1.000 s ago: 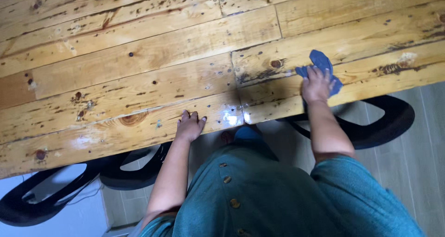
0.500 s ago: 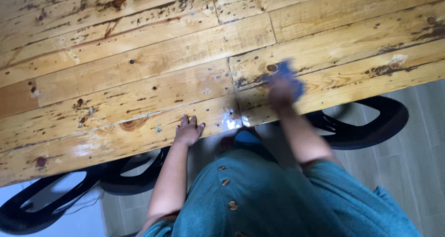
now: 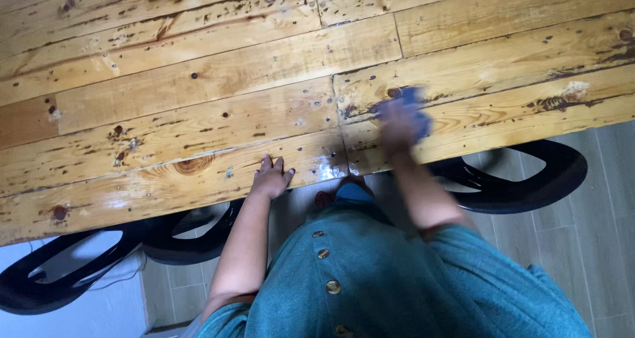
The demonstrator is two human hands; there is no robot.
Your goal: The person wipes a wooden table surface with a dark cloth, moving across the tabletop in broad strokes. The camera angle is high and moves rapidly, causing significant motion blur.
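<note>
Pressing down, my right hand (image 3: pixel 400 126) covered a blue cloth (image 3: pixel 415 106) on the plank tabletop (image 3: pixel 198 86), just in from its near edge; motion blur hid whether the fingers gripped it. My left hand (image 3: pixel 271 177) lay open and flat at that edge. Black chairs (image 3: pixel 529 179) stood tucked beneath, over grey floor tiles (image 3: pixel 595 232).

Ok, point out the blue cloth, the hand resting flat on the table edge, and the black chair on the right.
blue cloth (image 3: pixel 415 98), head view, blurred upper edge showing past the right hand.
left hand (image 3: pixel 271 178), head view, back of the hand, flat on the table.
black chair (image 3: pixel 562 176), head view, curved rim at the right.
</note>
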